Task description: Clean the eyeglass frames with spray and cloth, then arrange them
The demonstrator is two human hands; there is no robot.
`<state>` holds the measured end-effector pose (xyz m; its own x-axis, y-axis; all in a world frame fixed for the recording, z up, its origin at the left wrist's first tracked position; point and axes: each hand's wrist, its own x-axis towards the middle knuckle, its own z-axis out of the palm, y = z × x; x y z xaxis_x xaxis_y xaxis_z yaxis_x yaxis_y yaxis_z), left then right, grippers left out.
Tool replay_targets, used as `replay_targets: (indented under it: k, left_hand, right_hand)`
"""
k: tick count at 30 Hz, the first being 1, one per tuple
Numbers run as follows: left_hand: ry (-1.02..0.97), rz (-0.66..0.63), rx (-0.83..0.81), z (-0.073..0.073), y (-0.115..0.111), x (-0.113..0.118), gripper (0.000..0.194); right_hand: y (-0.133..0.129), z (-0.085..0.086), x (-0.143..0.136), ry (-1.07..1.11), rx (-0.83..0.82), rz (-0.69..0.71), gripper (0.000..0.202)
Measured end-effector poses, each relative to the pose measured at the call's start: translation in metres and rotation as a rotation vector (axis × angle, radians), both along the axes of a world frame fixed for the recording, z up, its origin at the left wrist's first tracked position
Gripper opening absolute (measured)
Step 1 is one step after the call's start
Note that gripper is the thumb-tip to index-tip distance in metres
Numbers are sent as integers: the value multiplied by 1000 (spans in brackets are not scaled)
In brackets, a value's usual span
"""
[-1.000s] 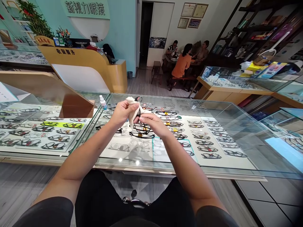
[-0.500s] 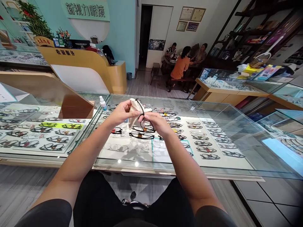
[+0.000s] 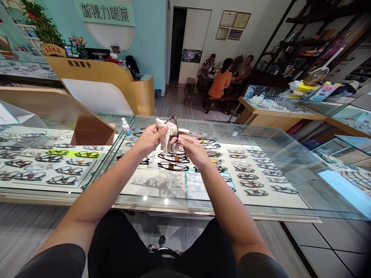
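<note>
Above the glass display case [image 3: 162, 193], my left hand [image 3: 152, 138] pinches a cream cleaning cloth [image 3: 165, 143]. The cloth drapes down from the fingers and lies against a pair of dark-framed glasses [image 3: 177, 127]. My right hand [image 3: 191, 148] grips these glasses, thumb and fingers closed on the frame. Part of the frame and its lenses is hidden behind the cloth and fingers. Below, under the glass top, lie rows of glasses [image 3: 173, 166], several with coloured tags. A white spray bottle [image 3: 126, 126] stands on the case to the left of my left hand.
A wooden board stand [image 3: 92, 127] rises on the counter at the left. Across the floor are a yellow cashier desk [image 3: 142, 92] and a seated person in orange [image 3: 220, 83] among others at a table. More display cases [image 3: 278, 112] stand at the right.
The cloth has shifted and now hangs in a different fold beside the frame. The glasses have turned slightly, and my left fingers have moved a little left and down.
</note>
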<state>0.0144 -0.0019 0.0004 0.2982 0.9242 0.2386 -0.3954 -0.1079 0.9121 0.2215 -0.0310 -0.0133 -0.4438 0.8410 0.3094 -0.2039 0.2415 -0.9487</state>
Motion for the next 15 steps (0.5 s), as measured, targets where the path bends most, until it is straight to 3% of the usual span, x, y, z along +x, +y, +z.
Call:
replay_targets:
  k: [4, 8, 12, 15]
  left_hand:
    - [-31, -18, -21, -3, 5, -4, 62]
    - [102, -97, 3, -8, 4, -4, 64]
    - [245, -251, 29, -13, -6, 2, 72]
    - [253, -282, 38, -15, -11, 5, 78]
  right_hand:
    - [2, 8, 11, 26, 50, -166, 51]
    - [6, 7, 16, 33, 144, -291, 51]
    - [10, -1, 13, 18, 169, -266, 50]
    - [10, -4, 10, 12, 157, -213, 49]
